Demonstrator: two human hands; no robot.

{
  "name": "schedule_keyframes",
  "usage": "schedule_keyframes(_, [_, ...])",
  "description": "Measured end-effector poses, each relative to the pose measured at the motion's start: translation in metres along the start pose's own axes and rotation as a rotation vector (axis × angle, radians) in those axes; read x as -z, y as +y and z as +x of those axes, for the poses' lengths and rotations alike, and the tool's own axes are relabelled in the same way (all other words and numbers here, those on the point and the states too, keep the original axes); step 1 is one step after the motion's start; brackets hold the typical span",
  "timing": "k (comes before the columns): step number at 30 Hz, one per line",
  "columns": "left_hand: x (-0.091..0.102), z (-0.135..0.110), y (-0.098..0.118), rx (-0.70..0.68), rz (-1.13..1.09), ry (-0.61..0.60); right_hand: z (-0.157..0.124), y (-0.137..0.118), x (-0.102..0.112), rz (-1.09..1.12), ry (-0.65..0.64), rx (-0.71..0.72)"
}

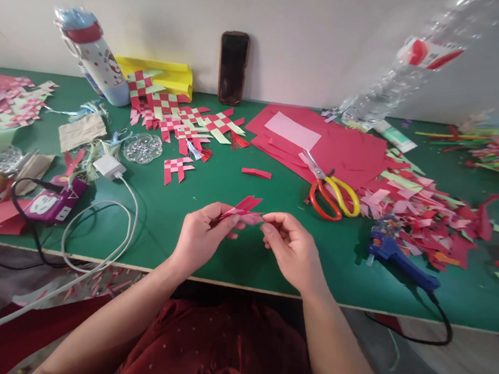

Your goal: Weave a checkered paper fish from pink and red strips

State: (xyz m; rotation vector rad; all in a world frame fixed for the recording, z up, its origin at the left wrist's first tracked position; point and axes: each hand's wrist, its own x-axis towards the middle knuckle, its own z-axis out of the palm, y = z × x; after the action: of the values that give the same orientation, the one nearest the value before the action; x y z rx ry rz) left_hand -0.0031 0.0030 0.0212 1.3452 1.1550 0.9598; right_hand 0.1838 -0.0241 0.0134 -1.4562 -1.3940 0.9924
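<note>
Strips (246,206), pink and red: where?

In the left hand (205,232), above the near part of the green table (213,181). Head view; I'm reading it from here in the room.

Left hand's state?

Thumb and fingers clamped on them, ends poking out to the right.

Right hand (290,247)?

Thumb and forefinger drawn together at the right end. Can't tell if they grip it or just touch.

Nearest stuff?

Loose strip (256,173), flat, just beyond the hands. Scissors (327,178) right of that: red and yellow handles toward the person, blades over the edge of the red card (347,148).

Right side?

Scraps (423,211) heaped by the card. Blue glue gun (399,255) lying at the heap's near side, cord off the table edge.

Back and left?

Woven pieces (217,122) bunched near the wall, some tasselled. Phone (233,68) leaning on the wall. Flask (105,65) standing. Bead tray (142,148) near the white charger (108,166).
</note>
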Motion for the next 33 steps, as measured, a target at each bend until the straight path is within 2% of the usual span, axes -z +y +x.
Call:
schedule_keyframes(2, [0.003, -0.001, -0.006, -0.237, 0.331, 0.04, -0.004, 0.004, 0.007, -0.023, 0.066, 0.002])
schedule_keyframes(4, [0.005, -0.002, -0.015, -0.475, 0.568, 0.024, -0.01, 0.007, 0.014, -0.073, 0.129, 0.007])
schedule_keyframes(6, [0.005, -0.005, -0.023, -0.648, 0.684, -0.033, -0.018, 0.009, 0.019, -0.127, 0.188, 0.051])
schedule_keyframes(8, [0.005, -0.008, -0.028, -0.73, 0.745, -0.086, -0.026, 0.009, 0.019, -0.216, 0.216, 0.191])
schedule_keyframes(11, [0.004, -0.012, -0.031, -0.756, 0.8, -0.131, -0.033, 0.007, 0.012, -0.474, 0.183, 0.504])
schedule_keyframes(13, [0.003, -0.013, -0.03, -0.766, 0.83, -0.149, -0.035, 0.007, 0.004, -0.632, 0.17, 0.614])
schedule_keyframes(19, [0.001, -0.018, -0.023, -0.848, 0.944, -0.145, -0.035, 0.013, -0.009, -0.722, 0.194, 0.65])
schedule_keyframes(24, [0.008, -0.024, -0.023, -0.755, 1.073, -0.133, -0.035, 0.016, -0.008, -0.736, 0.125, 0.646])
schedule_keyframes(27, [0.018, -0.031, -0.026, -0.711, 1.046, -0.117, -0.035, 0.016, -0.008, -0.74, 0.089, 0.634])
schedule_keyframes(33, [0.028, -0.039, -0.034, -0.813, 0.941, -0.262, -0.034, 0.016, -0.01, -0.767, 0.042, 0.624])
